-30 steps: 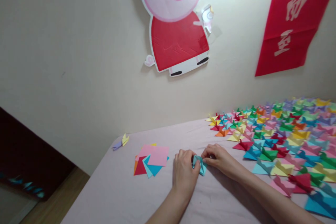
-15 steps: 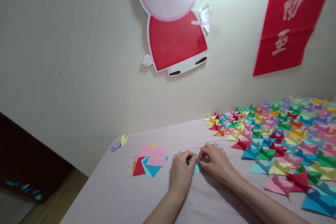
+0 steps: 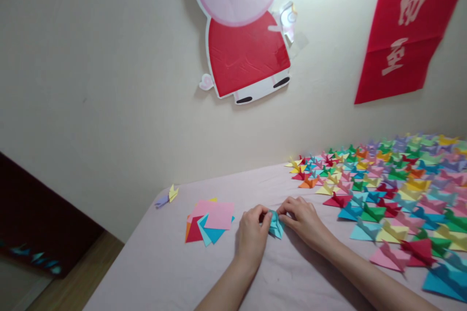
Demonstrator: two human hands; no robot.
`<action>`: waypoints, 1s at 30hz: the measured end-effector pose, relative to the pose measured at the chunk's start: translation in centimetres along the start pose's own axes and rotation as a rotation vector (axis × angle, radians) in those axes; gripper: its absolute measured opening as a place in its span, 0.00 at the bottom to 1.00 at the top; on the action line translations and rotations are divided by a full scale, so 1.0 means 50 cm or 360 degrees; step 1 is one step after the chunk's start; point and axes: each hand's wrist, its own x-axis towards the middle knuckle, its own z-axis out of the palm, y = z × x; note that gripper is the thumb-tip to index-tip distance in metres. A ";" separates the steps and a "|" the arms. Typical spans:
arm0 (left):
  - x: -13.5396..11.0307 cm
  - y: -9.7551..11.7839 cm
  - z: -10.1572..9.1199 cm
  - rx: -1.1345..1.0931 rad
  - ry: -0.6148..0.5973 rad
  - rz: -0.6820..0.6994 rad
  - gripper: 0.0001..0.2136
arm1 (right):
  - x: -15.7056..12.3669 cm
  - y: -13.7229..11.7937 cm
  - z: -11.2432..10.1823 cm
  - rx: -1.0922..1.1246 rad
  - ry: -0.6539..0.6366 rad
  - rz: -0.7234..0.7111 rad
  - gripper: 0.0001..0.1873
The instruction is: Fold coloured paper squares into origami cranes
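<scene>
Between my hands is a small light-blue folded paper (image 3: 276, 226), partly opened out, low over the pale tablecloth. My left hand (image 3: 254, 231) pinches its left edge between thumb and fingers. From the right, my right hand (image 3: 299, 217) pinches the upper right edge, fingertips closed on it. Fingers cover part of the paper's top. To the left lies a loose fan of square paper sheets (image 3: 219, 215) in pink, red, blue, orange and yellow.
Rows of colourful folded paper cranes (image 3: 396, 209) cover the table's right side. A yellow and purple folded piece (image 3: 168, 198) lies at the far left corner. Behind the table (image 3: 146, 272) stands a wall with a cartoon pig cutout (image 3: 248, 58) and a red banner (image 3: 399, 58).
The blue paper shows more of its folds, spread wider between my hands. My right fingertips have shifted slightly right, and the view has shifted a little.
</scene>
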 end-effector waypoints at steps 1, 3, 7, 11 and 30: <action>0.000 0.002 -0.002 0.0005 0.0000 -0.0005 0.09 | 0.000 -0.002 -0.001 -0.0011 -0.0005 -0.0008 0.07; -0.001 0.006 -0.004 0.0015 -0.0005 -0.0009 0.09 | -0.002 -0.007 -0.002 -0.0035 -0.0010 -0.0012 0.06; -0.003 0.008 -0.005 -0.0019 -0.0016 0.0016 0.08 | -0.005 -0.015 -0.004 -0.0070 0.0003 -0.0001 0.05; -0.003 0.003 -0.001 -0.0067 -0.0046 0.0082 0.08 | -0.007 -0.017 -0.004 -0.0086 0.0016 -0.0012 0.05; 0.006 -0.001 -0.007 -0.0127 -0.0043 0.0185 0.07 | -0.006 -0.009 -0.004 0.0134 0.0034 -0.0165 0.06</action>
